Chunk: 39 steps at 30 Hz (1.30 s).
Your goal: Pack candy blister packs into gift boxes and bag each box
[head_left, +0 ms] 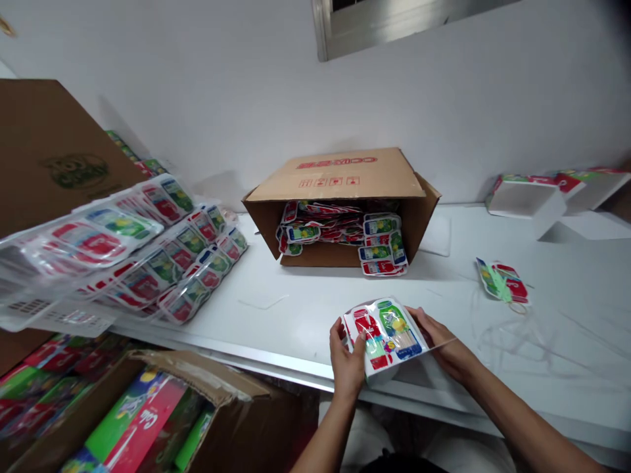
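Over the table's front edge, my left hand (348, 361) and my right hand (441, 341) hold a small carton (377, 376) between them. On its top lie shiny flat packets (389, 332) printed with a red cola jar and a green lemon jar. The left thumb rests on the near side of the packets, its fingers curled round the left side. My right fingers are wrapped round the far right side and partly hidden. Behind, a brown cardboard box (335, 187) lies on its side, its opening toward me, with many similar packets (382, 243) inside.
At left, a clear plastic bin (54, 315) is heaped with packets. Below it, an open cardboard box (231, 387) contains red and green cartons. Loose packets (503, 281) and open white cartons (525, 197) lie on the white table (296, 315) at right.
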{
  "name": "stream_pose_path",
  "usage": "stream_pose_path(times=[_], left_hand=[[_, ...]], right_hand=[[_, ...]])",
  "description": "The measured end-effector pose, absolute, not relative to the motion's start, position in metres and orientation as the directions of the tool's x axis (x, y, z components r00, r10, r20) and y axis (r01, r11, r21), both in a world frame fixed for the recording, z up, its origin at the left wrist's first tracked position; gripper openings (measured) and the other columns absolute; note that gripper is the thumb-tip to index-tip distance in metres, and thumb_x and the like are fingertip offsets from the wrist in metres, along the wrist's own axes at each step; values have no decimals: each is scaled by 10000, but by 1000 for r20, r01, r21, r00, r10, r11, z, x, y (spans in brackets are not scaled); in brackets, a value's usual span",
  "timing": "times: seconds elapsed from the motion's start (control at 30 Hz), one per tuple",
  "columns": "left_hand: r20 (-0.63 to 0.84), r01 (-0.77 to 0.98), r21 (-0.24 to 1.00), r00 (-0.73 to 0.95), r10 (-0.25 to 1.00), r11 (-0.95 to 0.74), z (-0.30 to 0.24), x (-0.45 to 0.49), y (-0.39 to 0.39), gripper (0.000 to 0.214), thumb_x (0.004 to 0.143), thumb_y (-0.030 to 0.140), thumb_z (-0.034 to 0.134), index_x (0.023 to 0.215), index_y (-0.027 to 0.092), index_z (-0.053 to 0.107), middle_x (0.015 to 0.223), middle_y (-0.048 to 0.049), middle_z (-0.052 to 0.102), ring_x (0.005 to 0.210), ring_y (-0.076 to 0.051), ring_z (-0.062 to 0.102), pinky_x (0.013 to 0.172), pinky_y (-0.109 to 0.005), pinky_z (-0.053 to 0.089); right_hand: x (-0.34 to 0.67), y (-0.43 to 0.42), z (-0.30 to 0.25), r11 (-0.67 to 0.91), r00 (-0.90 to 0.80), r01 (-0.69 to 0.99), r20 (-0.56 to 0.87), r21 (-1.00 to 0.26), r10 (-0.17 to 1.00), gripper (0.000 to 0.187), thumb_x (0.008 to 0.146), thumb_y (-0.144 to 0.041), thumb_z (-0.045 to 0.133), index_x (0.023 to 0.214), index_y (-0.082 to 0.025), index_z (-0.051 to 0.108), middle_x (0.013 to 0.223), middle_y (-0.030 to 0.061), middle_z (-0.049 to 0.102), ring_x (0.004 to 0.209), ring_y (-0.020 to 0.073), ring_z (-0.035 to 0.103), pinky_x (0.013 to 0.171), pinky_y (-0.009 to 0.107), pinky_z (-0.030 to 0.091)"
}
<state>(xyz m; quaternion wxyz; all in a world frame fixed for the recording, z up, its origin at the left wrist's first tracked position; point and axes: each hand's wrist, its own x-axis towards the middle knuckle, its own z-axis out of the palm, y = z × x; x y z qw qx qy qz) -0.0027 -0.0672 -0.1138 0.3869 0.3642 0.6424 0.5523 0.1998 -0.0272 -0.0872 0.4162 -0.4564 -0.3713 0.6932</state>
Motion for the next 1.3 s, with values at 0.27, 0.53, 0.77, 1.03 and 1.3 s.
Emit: stream_pose_path(times=[0.27,0.53,0.77,1.03,1.3], left_hand=[[426,668,710,-154,892,-224,-91,-8,-69,155,886,195,553,1010,215,644,1189,-104,536,1169,-266,489,964,-441,454],[514,720,503,195,835,-478,-78,-18,-61,170,876,73,513,897,198,625,828,-45,632,820,-198,549,907,-431,473],[509,678,526,231,829,-513,-77,-24,-69,192,878,127,549,1035,196,636,916,-63,658,908,-197,617,1064,-483,426],[361,559,539,521,773,-629,-71,-57,-88,674,801,169,545,1444,214,350,1442,-114,497,1409,-300,354,1148,-580,300],[375,684,538,329,867,-493,-77,-32,-97,536,889,299,577,1398,217,431,1363,-141,576,1358,-315,435,1145,-616,271]], right_hand=[[194,-9,-115,-335,-170,-67,-320,-940,932,585,655,-518,772,1112,-190,611,1031,80,675,860,232,676,748,367,556],[201,-4,-120,81,-148,373,27,-924,989,494,764,-477,658,1181,-213,628,944,29,533,547,91,473,561,290,494],[209,-8,-112,296,-321,578,122,-760,939,505,892,-493,526,1335,-253,565,1147,78,564,802,175,625,782,336,546],[225,1,-81,469,-633,578,-4,-668,774,506,978,-439,346,1442,-263,444,1440,104,458,1297,263,471,1079,432,398],[257,-3,-66,385,-810,442,-175,-810,560,851,826,-404,643,1534,-219,208,1588,116,219,1451,321,197,1164,527,167]])
